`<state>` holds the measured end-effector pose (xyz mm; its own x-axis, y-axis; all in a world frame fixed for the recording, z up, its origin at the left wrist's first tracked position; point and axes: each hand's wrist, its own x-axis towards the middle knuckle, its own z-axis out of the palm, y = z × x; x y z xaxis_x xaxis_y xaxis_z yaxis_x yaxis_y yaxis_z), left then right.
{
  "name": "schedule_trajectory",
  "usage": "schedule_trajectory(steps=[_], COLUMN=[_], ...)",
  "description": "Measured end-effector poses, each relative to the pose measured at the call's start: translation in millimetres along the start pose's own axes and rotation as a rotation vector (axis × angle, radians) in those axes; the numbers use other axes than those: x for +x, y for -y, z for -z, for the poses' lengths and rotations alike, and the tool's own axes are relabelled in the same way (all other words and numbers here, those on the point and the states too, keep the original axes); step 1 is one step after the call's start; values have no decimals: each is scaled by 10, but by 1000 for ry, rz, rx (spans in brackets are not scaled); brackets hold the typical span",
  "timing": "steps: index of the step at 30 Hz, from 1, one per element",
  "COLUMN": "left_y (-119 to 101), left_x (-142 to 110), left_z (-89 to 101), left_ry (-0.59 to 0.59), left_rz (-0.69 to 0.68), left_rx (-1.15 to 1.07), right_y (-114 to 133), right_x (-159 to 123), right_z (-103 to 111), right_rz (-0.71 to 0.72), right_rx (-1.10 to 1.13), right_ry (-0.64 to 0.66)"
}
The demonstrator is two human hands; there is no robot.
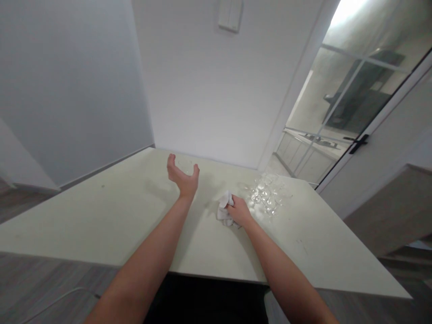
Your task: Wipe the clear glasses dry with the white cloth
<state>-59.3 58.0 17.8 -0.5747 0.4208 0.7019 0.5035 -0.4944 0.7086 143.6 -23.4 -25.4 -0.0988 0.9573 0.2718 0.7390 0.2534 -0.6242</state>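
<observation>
My left hand [182,176] is raised a little above the white table [101,216], with thumb and fingers curved round a clear glass [184,165] that is faint and hard to make out. On the table to its right, my right hand [239,209] rests closed on a crumpled white cloth [224,209]. Just right of that hand, several clear stemmed glasses [266,196] stand close together on the table.
The table fits into a corner between two white walls. A light switch [230,14] is high on the far wall. An open glazed door [357,144] with a black handle is at the right, and a kitchen shows beyond it. Wooden floor lies around the table.
</observation>
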Motion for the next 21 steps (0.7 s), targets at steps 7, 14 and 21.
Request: schedule_trajectory(steps=[7, 14, 21], left_y=[-521, -712, -27], left_x=[-449, -612, 197], left_z=[48, -11, 202], left_ry=[516, 650, -73], left_rz=[-371, -446, 22], left_rx=[-248, -232, 19], right_y=[-11, -75, 16], right_x=[13, 28, 19], right_z=[-19, -56, -33], right_rz=[12, 75, 18], right_rx=[-34, -57, -91], right_ry=[2, 4, 4])
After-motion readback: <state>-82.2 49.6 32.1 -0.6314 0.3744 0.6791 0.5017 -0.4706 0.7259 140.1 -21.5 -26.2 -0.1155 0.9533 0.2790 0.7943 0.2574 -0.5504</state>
